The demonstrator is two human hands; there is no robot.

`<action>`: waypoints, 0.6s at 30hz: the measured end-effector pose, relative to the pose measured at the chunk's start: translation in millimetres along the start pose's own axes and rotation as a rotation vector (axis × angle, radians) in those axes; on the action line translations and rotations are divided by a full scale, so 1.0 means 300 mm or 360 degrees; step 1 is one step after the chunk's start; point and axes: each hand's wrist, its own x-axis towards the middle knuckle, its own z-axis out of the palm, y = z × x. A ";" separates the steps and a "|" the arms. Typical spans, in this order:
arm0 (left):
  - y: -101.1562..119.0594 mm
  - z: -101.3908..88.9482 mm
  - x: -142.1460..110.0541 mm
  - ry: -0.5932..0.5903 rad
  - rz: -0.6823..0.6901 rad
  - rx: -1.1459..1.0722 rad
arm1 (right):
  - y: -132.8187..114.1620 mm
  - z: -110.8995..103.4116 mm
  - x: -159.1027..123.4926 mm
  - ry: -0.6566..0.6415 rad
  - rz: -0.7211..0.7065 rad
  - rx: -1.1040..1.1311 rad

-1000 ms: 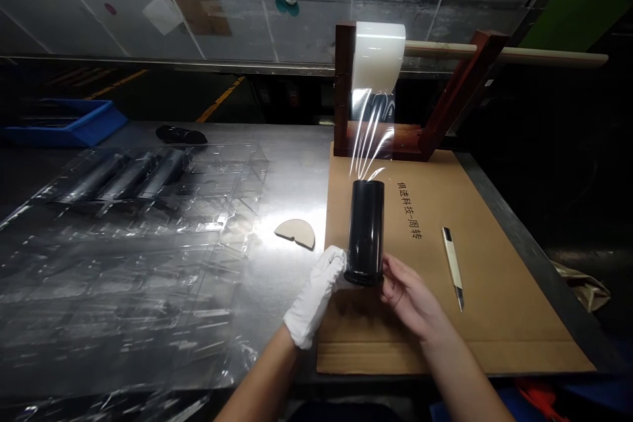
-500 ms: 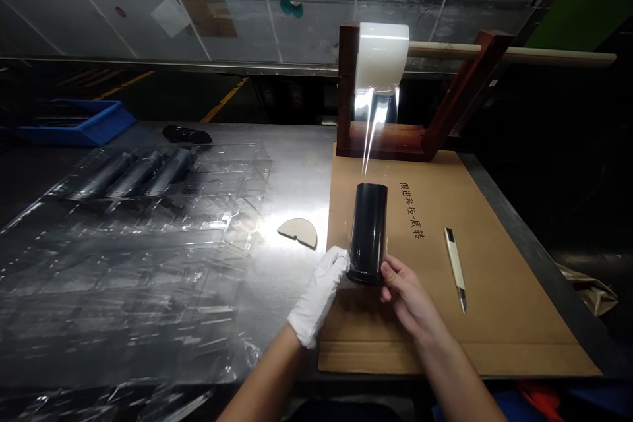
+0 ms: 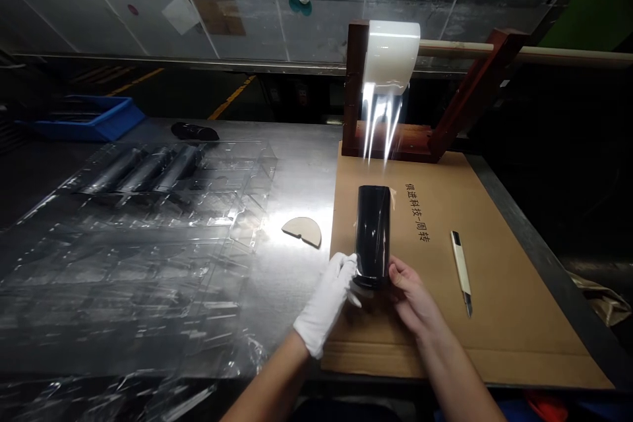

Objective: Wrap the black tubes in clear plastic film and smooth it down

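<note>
Black cylinder [image 3: 373, 237] sits gripped between left hand [image 3: 326, 303] and right hand [image 3: 413, 297].

One glossy black cylinder [image 3: 373, 237], one white-gloved left hand [image 3: 326, 303], one bare right hand [image 3: 414, 297], one cream-handled utility knife [image 3: 461, 270], one beige half-round piece [image 3: 301, 232], one blue plastic tray [image 3: 84, 128], one roll of clear film [image 3: 393, 53].

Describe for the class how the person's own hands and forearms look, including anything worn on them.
The left hand wears a white fabric glove that ends at the wrist, leaving the left forearm bare. The right hand has no glove, and the right forearm is bare too, with no sleeve, watch or marking in view.
</note>
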 end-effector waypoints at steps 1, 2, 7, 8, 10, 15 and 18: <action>-0.006 0.006 -0.004 0.0034 -0.0015 0.0003 | 0.005 -0.004 0.002 -0.0006 0.0001 0.0007; -0.013 0.012 -0.008 0.0066 -0.0034 0.0005 | 0.010 -0.008 0.003 -0.0011 0.0002 0.0013; -0.050 0.045 -0.042 0.0210 -0.0096 0.0015 | 0.021 -0.028 0.008 -0.0025 0.0025 0.0013; -0.057 0.052 -0.048 0.0244 -0.0085 0.0025 | 0.021 -0.032 0.009 -0.0024 0.0029 0.0009; -0.074 0.060 -0.051 0.0319 -0.0041 0.0055 | 0.022 -0.037 0.008 -0.0016 0.0033 0.0001; -0.071 0.052 -0.023 0.0553 0.0203 0.0266 | 0.023 -0.037 0.002 0.0022 0.0011 -0.0004; -0.009 0.050 0.001 0.0626 0.0465 0.0484 | 0.023 -0.029 0.000 0.0022 -0.0001 -0.0005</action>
